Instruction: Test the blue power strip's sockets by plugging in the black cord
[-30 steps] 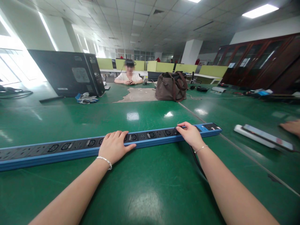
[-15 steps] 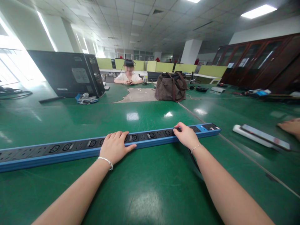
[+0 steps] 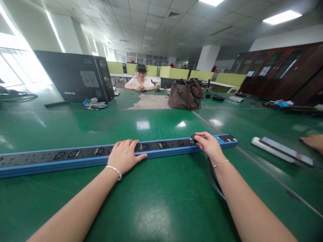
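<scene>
A long blue power strip (image 3: 161,154) with a row of black sockets lies across the green table. My left hand (image 3: 124,153) grips it near the middle, fingers over the top toward the far edge and thumb along the near side. Toward the strip's right end, my right hand (image 3: 208,144) pinches a black plug (image 3: 193,138) between thumb and fingers. The plug is tilted, its metal prongs showing just above the sockets and pointing left. Its black cord (image 3: 214,179) hangs down behind my right wrist and runs along under the forearm.
A white power strip (image 3: 274,151) with a phone (image 3: 287,150) on it lies at the right, near another person's hand (image 3: 313,142). Farther back are a brown bag (image 3: 185,95), gloves (image 3: 94,104) and a black computer case (image 3: 75,77). A person (image 3: 140,82) sits across the table.
My right hand has lifted and drawn back to the right with the plug, so its prongs now show. My left hand stays on the power strip.
</scene>
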`<action>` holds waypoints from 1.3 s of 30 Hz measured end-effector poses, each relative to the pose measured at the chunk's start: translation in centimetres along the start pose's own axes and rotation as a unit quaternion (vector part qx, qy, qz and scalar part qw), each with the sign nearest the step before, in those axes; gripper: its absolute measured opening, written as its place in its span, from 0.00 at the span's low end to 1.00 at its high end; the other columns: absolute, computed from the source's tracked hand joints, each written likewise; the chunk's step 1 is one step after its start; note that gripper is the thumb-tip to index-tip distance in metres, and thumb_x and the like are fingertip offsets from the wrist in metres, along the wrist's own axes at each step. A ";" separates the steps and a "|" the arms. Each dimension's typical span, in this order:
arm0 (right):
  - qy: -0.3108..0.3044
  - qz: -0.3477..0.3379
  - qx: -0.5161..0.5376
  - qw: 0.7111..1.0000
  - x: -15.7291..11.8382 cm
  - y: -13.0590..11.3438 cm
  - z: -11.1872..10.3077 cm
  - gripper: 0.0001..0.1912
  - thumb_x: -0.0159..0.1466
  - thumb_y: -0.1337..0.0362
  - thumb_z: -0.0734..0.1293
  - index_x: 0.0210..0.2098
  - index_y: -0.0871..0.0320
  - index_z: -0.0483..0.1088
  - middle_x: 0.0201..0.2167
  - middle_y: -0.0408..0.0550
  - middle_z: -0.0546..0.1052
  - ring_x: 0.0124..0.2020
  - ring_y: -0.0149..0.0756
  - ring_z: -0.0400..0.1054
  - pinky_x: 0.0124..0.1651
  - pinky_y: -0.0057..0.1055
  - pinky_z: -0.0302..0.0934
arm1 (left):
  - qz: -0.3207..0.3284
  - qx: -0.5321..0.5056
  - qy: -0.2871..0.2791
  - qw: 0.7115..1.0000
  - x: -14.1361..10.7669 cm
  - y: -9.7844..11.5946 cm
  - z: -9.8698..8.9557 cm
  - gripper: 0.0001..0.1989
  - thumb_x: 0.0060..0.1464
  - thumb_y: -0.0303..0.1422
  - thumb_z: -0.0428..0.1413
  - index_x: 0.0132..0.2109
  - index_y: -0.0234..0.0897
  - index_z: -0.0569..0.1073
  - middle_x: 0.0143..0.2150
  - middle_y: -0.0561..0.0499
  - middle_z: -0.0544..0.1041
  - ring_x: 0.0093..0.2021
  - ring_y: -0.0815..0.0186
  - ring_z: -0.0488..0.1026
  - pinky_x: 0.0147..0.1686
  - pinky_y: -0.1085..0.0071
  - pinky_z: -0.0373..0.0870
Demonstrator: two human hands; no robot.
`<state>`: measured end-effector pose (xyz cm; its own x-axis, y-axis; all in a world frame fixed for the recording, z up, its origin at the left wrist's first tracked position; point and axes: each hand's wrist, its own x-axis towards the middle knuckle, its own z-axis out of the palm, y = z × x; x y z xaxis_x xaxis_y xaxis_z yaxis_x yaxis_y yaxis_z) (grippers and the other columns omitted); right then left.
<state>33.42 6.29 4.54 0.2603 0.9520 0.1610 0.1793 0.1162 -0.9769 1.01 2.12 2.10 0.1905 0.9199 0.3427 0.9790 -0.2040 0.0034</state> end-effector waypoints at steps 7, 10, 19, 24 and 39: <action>0.005 0.033 0.095 0.995 -3.9 -0.9 5.7 0.17 0.45 0.54 0.70 0.30 0.58 0.67 0.10 0.32 0.62 0.12 0.22 0.52 0.18 0.23 0.53 | 0.005 0.003 0.002 1.000 0.0 0.0 0.0 0.33 0.51 0.57 0.44 0.55 0.39 0.66 0.48 0.43 0.73 0.50 0.54 0.67 0.51 0.58 0.58; 0.014 0.079 0.143 0.986 -6.2 -2.1 8.7 0.17 0.46 0.54 0.69 0.32 0.57 0.68 0.11 0.31 0.61 0.13 0.22 0.53 0.18 0.22 0.55 | 0.005 -0.001 0.002 1.000 0.1 0.0 0.1 0.33 0.51 0.57 0.44 0.55 0.38 0.66 0.48 0.43 0.73 0.50 0.54 0.67 0.51 0.58 0.58; -0.047 0.069 -0.054 0.995 -5.6 -3.1 14.1 0.09 0.50 0.57 0.64 0.28 0.55 0.68 0.12 0.34 0.63 0.14 0.26 0.55 0.19 0.24 0.53 | -0.003 -0.016 0.007 1.000 -0.1 0.2 0.1 0.32 0.50 0.56 0.46 0.54 0.39 0.66 0.48 0.43 0.73 0.50 0.54 0.67 0.50 0.59 0.56; -0.042 -0.043 -0.214 0.975 -5.2 -2.7 14.5 0.08 0.52 0.59 0.60 0.24 0.54 0.68 0.22 0.39 0.73 0.26 0.31 0.65 0.31 0.27 0.58 | 0.007 -0.031 0.021 0.999 -0.1 0.2 0.2 0.33 0.50 0.57 0.45 0.54 0.38 0.67 0.47 0.42 0.73 0.49 0.53 0.67 0.50 0.58 0.56; -0.166 -0.130 -0.463 0.861 -4.4 -4.5 14.1 0.09 0.56 0.61 0.59 0.30 0.53 0.71 0.26 0.46 0.76 0.28 0.37 0.68 0.31 0.29 0.55 | 0.006 -0.023 0.015 1.000 0.0 0.1 0.3 0.34 0.50 0.58 0.44 0.53 0.37 0.67 0.46 0.42 0.73 0.49 0.53 0.67 0.49 0.58 0.57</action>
<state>18.13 5.59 6.24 -0.1596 0.9744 0.1582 0.9102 0.2073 -0.3585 1.11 2.19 1.81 0.1988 0.9072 0.3708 0.9722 -0.2305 0.0425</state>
